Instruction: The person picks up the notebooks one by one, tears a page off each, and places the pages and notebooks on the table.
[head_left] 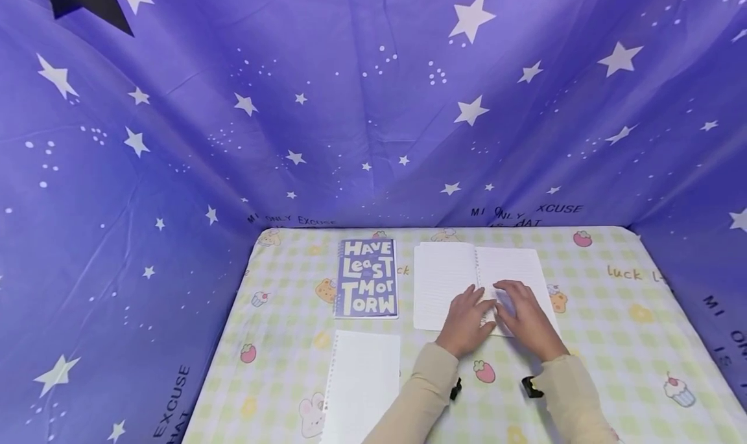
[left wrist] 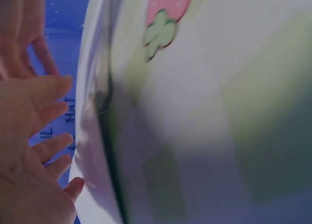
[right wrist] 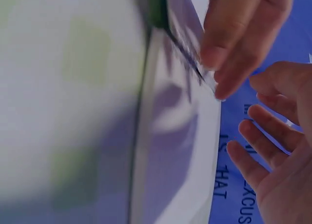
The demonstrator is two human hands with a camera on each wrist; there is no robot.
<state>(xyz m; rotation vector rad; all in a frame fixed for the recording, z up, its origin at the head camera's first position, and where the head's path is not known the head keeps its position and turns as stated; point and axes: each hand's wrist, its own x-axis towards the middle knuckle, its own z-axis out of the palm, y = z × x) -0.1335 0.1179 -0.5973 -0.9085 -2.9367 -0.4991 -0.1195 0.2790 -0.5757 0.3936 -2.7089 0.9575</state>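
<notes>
An open spiral notebook (head_left: 445,275) with ruled white pages lies on the tablecloth. My left hand (head_left: 465,321) is over its near part, left of the ring binding, with loosely spread fingers. Just right of the binding, my right hand (head_left: 527,319) hovers with bent, relaxed fingers, its fingertips near those of the left. In the left wrist view, the left hand (left wrist: 34,155) stretches its fingers over the notebook edge. From the right wrist, the right hand (right wrist: 287,151) shows spread fingers holding nothing, while left fingertips (right wrist: 214,58) are right at the binding.
A purple notebook (head_left: 366,279) with white lettering lies closed to the left. Nearer, a white sheet (head_left: 362,382) with a punched edge rests on the checked tablecloth (head_left: 280,340). Purple starry curtains (head_left: 362,120) enclose the table at the back and sides.
</notes>
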